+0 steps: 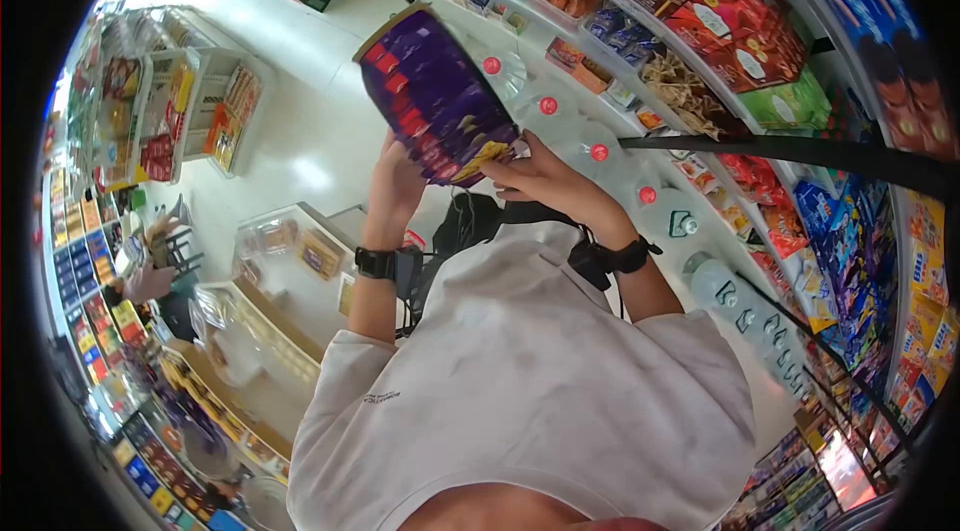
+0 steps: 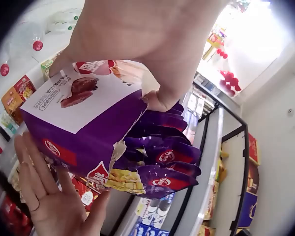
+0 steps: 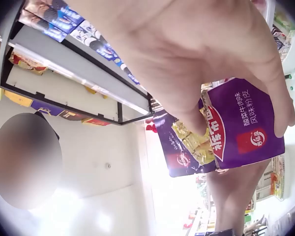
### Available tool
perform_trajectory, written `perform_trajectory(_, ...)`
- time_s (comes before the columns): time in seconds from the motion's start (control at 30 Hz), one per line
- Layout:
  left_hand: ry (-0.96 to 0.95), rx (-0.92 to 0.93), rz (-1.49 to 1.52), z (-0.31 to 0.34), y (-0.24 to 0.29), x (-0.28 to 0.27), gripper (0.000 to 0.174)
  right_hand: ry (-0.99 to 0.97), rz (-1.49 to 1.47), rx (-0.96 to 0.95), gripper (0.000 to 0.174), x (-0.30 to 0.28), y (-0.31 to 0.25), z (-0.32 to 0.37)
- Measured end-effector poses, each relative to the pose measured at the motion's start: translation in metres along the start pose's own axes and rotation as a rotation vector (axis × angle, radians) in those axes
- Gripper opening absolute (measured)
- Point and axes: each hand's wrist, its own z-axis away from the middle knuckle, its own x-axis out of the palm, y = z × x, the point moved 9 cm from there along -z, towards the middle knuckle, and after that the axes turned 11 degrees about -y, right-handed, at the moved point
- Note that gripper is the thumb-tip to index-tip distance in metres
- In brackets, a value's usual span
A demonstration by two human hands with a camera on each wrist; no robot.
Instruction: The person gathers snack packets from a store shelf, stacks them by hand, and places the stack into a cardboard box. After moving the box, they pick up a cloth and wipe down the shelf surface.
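A purple carton (image 1: 437, 96) filled with a row of shiny purple packets (image 2: 162, 157) is held up in front of the chest, tilted. Its white printed panel faces the left wrist camera. My left hand (image 1: 396, 186) grips the carton's near end, thumb at the cut edge beside the packets and fingers over the far side. At the lower right corner in the head view, my right hand (image 1: 555, 186) holds it between thumb and fingers. In the right wrist view the thumb lies by a yellow printed area, the fingers across the purple carton side (image 3: 246, 132).
Shelves of bagged snacks (image 1: 850, 261) rise on the right, with large bottles (image 1: 590, 146) standing on the floor along them. On the left are a display rack (image 1: 190, 111) and low counters (image 1: 270, 321). Another person's blurred head shows in the right wrist view.
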Motion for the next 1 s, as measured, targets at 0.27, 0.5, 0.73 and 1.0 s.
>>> perform_trajectory(0.27,-0.34,-0.135,-0.175,-0.128,0.031,0.001,0.063,0.191,-0.467,-0.096,0.098,-0.025,0.008,-0.094)
perform_trajectory(0.5,-0.417,-0.333,-0.114,-0.21,0.025,-0.037,0.078,0.414,-0.788,-0.263,0.084,-0.035,0.046,-0.17)
perform_trajectory(0.73,-0.446,-0.439,-0.283,-0.266,0.005,-0.084,0.093,0.573,-0.837,-0.322,0.054,-0.041,0.08,-0.235)
perform_trajectory(1.0,-0.434,-0.452,-0.296,-0.304,-0.015,-0.117,0.096,0.595,-0.851,-0.242,0.049,-0.066,0.134,-0.286)
